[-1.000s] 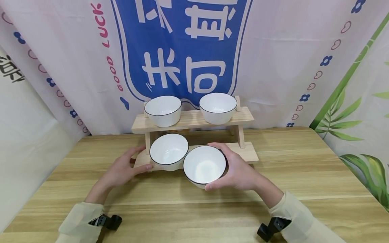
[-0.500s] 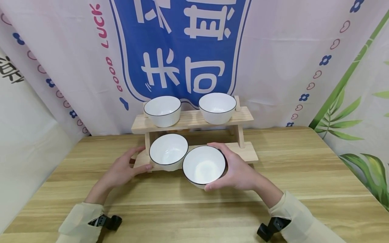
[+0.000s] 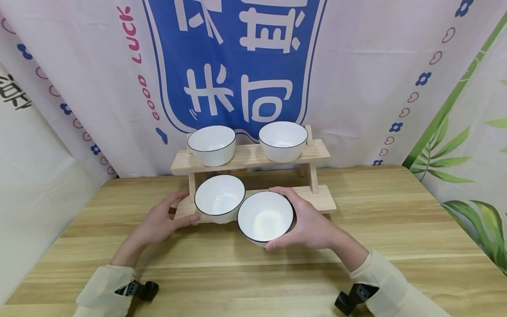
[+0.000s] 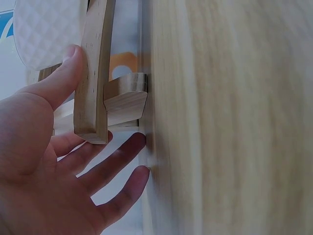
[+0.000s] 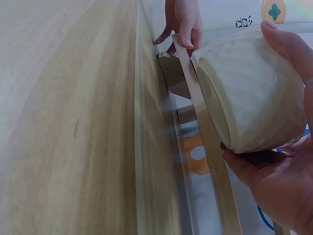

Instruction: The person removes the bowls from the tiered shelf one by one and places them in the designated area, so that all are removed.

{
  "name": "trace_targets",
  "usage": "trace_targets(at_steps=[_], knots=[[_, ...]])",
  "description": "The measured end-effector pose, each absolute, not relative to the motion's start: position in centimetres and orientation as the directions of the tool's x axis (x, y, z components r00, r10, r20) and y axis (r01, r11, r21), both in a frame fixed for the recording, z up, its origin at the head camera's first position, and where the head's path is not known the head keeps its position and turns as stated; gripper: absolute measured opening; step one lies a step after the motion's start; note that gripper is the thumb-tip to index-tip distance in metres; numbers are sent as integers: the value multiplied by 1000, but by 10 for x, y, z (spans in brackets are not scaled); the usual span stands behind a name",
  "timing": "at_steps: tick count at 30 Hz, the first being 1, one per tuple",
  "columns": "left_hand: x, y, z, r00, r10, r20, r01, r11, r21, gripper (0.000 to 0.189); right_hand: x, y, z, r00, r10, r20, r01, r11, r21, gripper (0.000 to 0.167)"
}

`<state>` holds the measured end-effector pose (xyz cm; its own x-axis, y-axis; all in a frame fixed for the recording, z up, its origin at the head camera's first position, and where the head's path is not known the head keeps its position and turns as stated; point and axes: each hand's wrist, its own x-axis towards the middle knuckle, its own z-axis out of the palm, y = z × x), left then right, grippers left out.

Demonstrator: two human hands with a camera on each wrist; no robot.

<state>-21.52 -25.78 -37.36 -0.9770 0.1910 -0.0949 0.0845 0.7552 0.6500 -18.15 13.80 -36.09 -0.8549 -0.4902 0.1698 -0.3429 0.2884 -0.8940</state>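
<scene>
A two-tier wooden stand (image 3: 253, 157) holds white bowls with dark rims. My left hand (image 3: 160, 219) holds the left end of its lower shelf (image 4: 93, 93), the thumb at the front edge and the other fingers behind and below. My right hand (image 3: 306, 222) grips a white bowl (image 3: 266, 216) by its right side, thumb in front, fingers behind. This bowl is tilted toward me at the front of the lower shelf, close beside another bowl (image 3: 220, 195) on that shelf's left. The right wrist view shows the gripped bowl's faceted outside (image 5: 254, 88) close over the shelf.
Two more bowls, a left one (image 3: 212, 145) and a right one (image 3: 283, 141), stand on the upper shelf. The stand is at the back of a wood-grain table (image 3: 253, 281), before a printed cloth (image 3: 356, 88). An upright leg (image 3: 312, 178) supports the upper shelf at right.
</scene>
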Motion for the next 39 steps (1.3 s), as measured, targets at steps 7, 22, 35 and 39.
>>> trace_targets(at_steps=[7, 22, 35, 39], knots=[[-214, -258, -374, -977, 191, -97, 82, 753, 653, 98, -180, 135, -363, -833, -520, 189, -371, 271, -888, 114], [-213, -259, -374, -978, 188, -94, 82, 754, 651, 97, -175, 128, -363, -798, -568, 202, -416, 277, -866, 115], [-215, -260, -375, -977, 196, -81, 97, 754, 650, 97, -172, 123, -368, -786, -592, 181, -425, 304, -852, 112], [-215, -260, -375, -978, 195, -78, 99, 754, 649, 96, -172, 124, -367, -789, -589, 176, -417, 302, -857, 112]])
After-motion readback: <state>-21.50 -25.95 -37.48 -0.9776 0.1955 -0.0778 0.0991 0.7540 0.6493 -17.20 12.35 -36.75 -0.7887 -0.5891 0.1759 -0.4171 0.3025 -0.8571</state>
